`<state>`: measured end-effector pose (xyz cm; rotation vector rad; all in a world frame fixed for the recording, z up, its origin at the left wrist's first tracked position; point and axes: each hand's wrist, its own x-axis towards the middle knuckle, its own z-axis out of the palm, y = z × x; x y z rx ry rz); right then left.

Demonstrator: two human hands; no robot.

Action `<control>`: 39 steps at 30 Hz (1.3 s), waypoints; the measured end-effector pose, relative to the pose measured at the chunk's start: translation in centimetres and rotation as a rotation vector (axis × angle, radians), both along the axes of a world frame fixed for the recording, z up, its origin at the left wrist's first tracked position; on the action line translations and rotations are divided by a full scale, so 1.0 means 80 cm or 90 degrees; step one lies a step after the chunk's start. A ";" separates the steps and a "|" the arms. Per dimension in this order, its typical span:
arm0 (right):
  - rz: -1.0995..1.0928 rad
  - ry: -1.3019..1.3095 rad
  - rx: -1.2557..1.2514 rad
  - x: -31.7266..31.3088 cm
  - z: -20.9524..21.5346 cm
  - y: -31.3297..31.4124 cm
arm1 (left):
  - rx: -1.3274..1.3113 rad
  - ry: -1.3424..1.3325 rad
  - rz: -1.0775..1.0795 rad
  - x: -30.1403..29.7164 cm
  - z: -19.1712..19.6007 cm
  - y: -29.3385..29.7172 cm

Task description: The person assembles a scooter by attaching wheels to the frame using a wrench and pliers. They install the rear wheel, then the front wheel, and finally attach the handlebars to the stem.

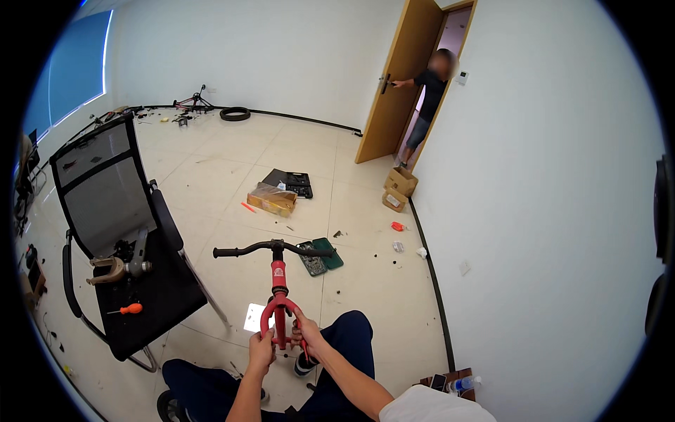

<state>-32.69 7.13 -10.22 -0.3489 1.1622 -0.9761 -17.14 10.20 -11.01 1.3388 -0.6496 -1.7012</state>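
A small red bike frame (pixel 279 276) with a black handlebar (pixel 242 251) stands before me, its red fork (pixel 270 311) facing my hands. My left hand (pixel 261 352) is closed round the lower end of the left fork leg. On the other leg, my right hand (pixel 308 330) is closed as well. A thin red piece (pixel 305 349) shows just below the right fingers; I cannot tell whether it belongs to the bike. A white sheet or plate (pixel 254 318) lies on the floor left of the fork.
A black mesh chair (pixel 162 281) at left bears an orange screwdriver (pixel 129 309) and metal parts. Ahead lie a green tool case (pixel 330 254), a cardboard box (pixel 273 202) and a black tool case (pixel 301 184). A person (pixel 430 88) stands in the doorway, hand on the door (pixel 397 84).
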 end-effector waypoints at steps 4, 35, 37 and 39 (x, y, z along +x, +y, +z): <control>-0.014 -0.008 -0.003 -0.003 -0.003 0.008 | -0.015 -0.024 -0.014 -0.002 -0.004 0.003; 0.069 -0.290 0.156 0.002 -0.101 -0.197 | 0.209 -0.027 -0.113 0.040 -0.017 -0.199; 0.069 -0.307 0.152 -0.002 -0.113 -0.228 | 0.250 0.000 -0.139 0.041 -0.018 -0.234; 0.060 -0.373 0.177 0.005 -0.119 -0.257 | 0.283 0.061 -0.142 0.053 -0.035 -0.267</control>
